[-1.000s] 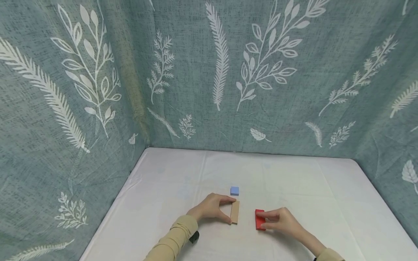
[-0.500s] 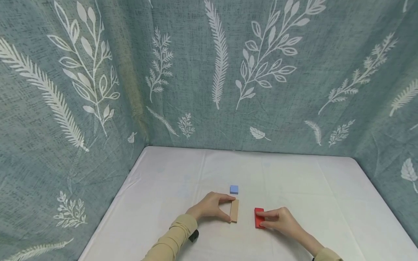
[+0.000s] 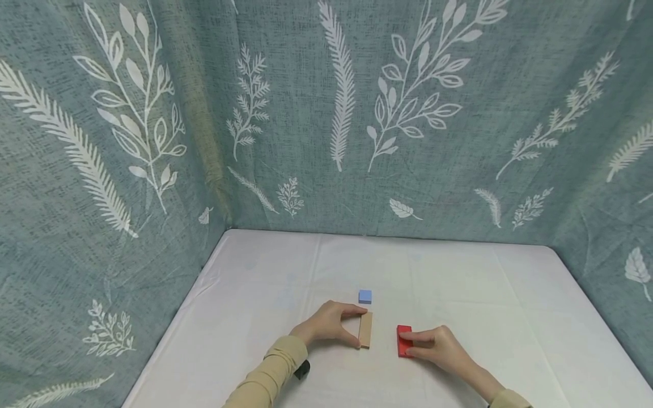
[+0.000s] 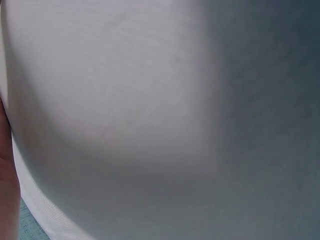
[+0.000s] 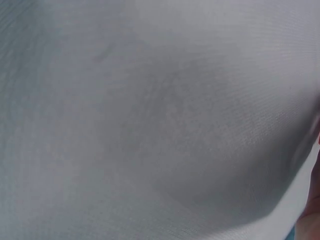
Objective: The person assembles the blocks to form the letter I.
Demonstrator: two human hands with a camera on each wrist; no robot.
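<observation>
My left hand (image 3: 329, 322) spans a flat tan wooden block (image 3: 365, 330) lengthwise, index finger at its far end and thumb at its near end. To the right, my right hand (image 3: 437, 344) pinches a red block (image 3: 404, 341) between thumb and index finger; the fingers cover part of it. Both blocks are at the white tabletop, a short gap apart. Just beyond the tan block sits a small blue block (image 3: 365, 297). The wrist views show mostly blurred white cloth, with a sliver of the left hand (image 4: 6, 175) and of the right hand (image 5: 311, 200) at the edges.
A white cloth (image 3: 275, 272) covers the table. Green-blue curtains (image 3: 306, 113) with white leaf prints stand behind it and at both sides. A small black object (image 3: 302, 369) shows beside the left sleeve (image 3: 272, 362).
</observation>
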